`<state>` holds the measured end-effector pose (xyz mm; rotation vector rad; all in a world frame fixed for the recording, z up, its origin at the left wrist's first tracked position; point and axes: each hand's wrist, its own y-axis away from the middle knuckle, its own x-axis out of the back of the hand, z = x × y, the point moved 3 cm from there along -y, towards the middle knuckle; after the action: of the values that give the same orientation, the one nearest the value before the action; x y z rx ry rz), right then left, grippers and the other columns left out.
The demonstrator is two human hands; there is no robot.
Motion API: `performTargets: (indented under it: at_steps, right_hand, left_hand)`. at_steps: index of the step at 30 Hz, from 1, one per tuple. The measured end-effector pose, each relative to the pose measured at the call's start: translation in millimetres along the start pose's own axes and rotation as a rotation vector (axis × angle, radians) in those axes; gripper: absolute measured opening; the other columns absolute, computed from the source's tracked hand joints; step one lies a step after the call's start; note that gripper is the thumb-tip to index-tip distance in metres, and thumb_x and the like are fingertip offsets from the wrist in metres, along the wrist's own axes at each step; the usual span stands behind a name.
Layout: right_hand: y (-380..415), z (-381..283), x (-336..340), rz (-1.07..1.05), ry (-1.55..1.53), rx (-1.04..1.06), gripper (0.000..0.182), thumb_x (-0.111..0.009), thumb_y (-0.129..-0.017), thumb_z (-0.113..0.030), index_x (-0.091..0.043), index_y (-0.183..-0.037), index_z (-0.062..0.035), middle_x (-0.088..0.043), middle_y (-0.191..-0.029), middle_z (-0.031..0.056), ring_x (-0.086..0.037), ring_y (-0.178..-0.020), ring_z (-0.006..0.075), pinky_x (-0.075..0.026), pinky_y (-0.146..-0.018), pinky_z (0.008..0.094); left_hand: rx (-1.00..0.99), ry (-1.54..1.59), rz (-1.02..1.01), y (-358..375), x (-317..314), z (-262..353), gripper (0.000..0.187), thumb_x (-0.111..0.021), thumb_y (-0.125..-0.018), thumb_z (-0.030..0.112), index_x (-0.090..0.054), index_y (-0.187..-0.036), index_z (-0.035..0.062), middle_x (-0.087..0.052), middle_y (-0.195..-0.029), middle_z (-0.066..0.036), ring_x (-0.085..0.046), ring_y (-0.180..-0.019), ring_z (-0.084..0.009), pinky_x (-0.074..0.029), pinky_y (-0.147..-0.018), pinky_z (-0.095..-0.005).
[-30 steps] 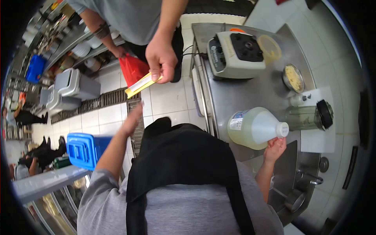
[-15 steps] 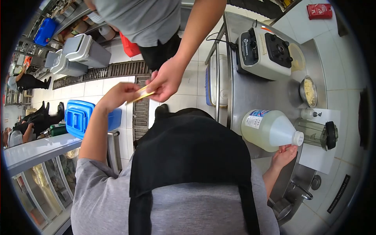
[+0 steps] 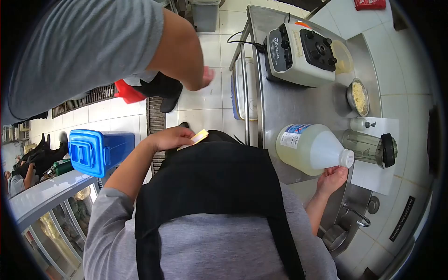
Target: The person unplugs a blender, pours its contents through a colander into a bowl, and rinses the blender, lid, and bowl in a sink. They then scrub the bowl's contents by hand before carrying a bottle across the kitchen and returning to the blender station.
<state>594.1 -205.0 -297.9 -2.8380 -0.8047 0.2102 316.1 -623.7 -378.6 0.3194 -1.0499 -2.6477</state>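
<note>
My left hand [image 3: 173,138] is in front of the black apron [image 3: 210,182], its fingers closed on a small yellow and white packet [image 3: 199,136]. On the right, my right hand [image 3: 333,178] has its fingers curled at the neck of a large jug [image 3: 310,148] of pale liquid with a white cap [image 3: 346,158]. The jug lies or leans on the steel counter [image 3: 298,100], beside a clear blender jar [image 3: 366,148].
A blender base [image 3: 301,55], a metal bowl of pale food [image 3: 358,97] and a pump bottle [image 3: 361,124] stand on the right. Another person's arm [image 3: 179,51] reaches in at the upper left. A blue bin [image 3: 88,151] stands at the left.
The other person's hand has let go of the packet and moved up and away, their body now further left. My left hand has drawn the packet toward the apron. My right hand remains at the jug's neck.
</note>
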Motion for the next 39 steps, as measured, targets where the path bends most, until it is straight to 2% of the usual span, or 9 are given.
performTargets:
  at_steps: [7,10,13,18,21,27,31,34,39]
  right_hand:
    - [-12,-9,-24,0.0,0.028,0.014,0.028,-0.049,-0.1,-0.025,-0.048,-0.079,-0.0049,-0.038,-0.062,-0.0047,-0.029,-0.052,0.0034,-0.021,-0.046,0.0222]
    - [-18,-17,-37,0.027,0.082,0.001,0.028,-0.049,-0.1,-0.024,-0.049,-0.08,-0.0048,-0.037,-0.062,-0.005,-0.028,-0.051,0.003,-0.02,-0.046,0.0219]
    - [-25,-26,-52,0.006,0.082,-0.045,0.027,-0.049,-0.1,-0.023,-0.05,-0.081,-0.0043,-0.036,-0.062,-0.0055,-0.027,-0.05,0.0025,-0.018,-0.045,0.0212]
    - [-43,-44,-73,0.067,0.276,-0.171,0.03,-0.051,-0.099,-0.025,-0.048,-0.073,-0.0091,-0.034,-0.06,-0.0077,-0.027,-0.049,0.0014,-0.018,-0.044,0.021]
    - [-56,-75,-93,0.124,0.396,-0.189,0.032,-0.053,-0.099,-0.026,-0.046,-0.07,-0.0121,-0.033,-0.059,-0.009,-0.026,-0.049,0.0008,-0.018,-0.044,0.0212]
    - [-91,-160,-113,0.245,0.637,0.016,0.025,-0.051,-0.098,-0.03,-0.058,-0.086,-0.0096,-0.041,-0.063,-0.0103,-0.031,-0.052,-0.0014,-0.021,-0.045,0.0177]
    - [-123,-213,-116,0.192,0.529,0.17,0.04,-0.049,-0.099,-0.033,-0.056,-0.122,-0.0014,-0.062,-0.095,0.0001,-0.056,-0.079,0.0046,-0.043,-0.064,0.0184]
    - [-147,-243,-164,0.496,0.389,0.183,0.043,-0.047,-0.099,-0.036,-0.055,-0.122,-0.0007,-0.065,-0.106,0.0038,-0.06,-0.095,0.0122,-0.048,-0.08,0.0256]
    - [-190,-251,-221,0.458,0.21,0.261,0.039,-0.049,-0.099,-0.034,-0.056,-0.122,-0.0022,-0.065,-0.108,0.004,-0.061,-0.098,0.0127,-0.049,-0.084,0.0282]
  left_hand:
    - [0.252,-0.073,-0.208,-74,-15,-4,0.026,-0.052,-0.087,0.02,-0.06,-0.105,0.0037,-0.062,-0.088,-0.005,-0.057,-0.08,-0.0137,-0.045,-0.073,-0.0291]
    - [-0.152,-0.707,0.032,-97,-14,3,0.026,-0.053,-0.092,0.026,-0.06,-0.105,0.0051,-0.063,-0.096,-0.016,-0.062,-0.089,-0.0289,-0.048,-0.077,-0.0363]
    - [-0.364,-0.936,0.129,-103,-1,0,0.025,-0.056,-0.089,0.026,-0.061,-0.101,0.0047,-0.062,-0.095,-0.017,-0.062,-0.093,-0.0333,-0.049,-0.079,-0.0407]
    - [-0.21,-1.547,0.162,-101,38,-16,0.025,-0.054,-0.084,0.015,-0.07,-0.103,0.0097,-0.066,-0.102,-0.008,-0.066,-0.092,-0.0248,-0.055,-0.077,-0.0384]
    - [-0.039,-1.614,-0.098,-122,73,-20,0.024,-0.054,-0.084,0.015,-0.072,-0.1,0.0112,-0.069,-0.099,-0.008,-0.068,-0.092,-0.0252,-0.055,-0.076,-0.0387]
    - [0.016,-1.444,0.0,-144,161,-15,0.022,-0.055,-0.083,0.017,-0.073,-0.095,0.0122,-0.07,-0.098,-0.008,-0.068,-0.093,-0.0263,-0.055,-0.077,-0.0385]
    - [-0.005,-1.406,-0.039,-142,208,7,0.024,-0.054,-0.082,0.017,-0.072,-0.097,0.0106,-0.069,-0.098,-0.012,-0.067,-0.093,-0.0286,-0.054,-0.079,-0.0416]
    - [0.057,-1.256,0.0,-136,240,35,0.024,-0.053,-0.083,0.018,-0.071,-0.096,0.0101,-0.069,-0.097,-0.015,-0.067,-0.093,-0.0309,-0.053,-0.08,-0.0428]
    - [0.097,-1.266,0.019,-165,299,38,0.026,-0.05,-0.084,0.022,-0.071,-0.093,0.0101,-0.068,-0.096,-0.016,-0.066,-0.092,-0.0329,-0.052,-0.081,-0.0428]
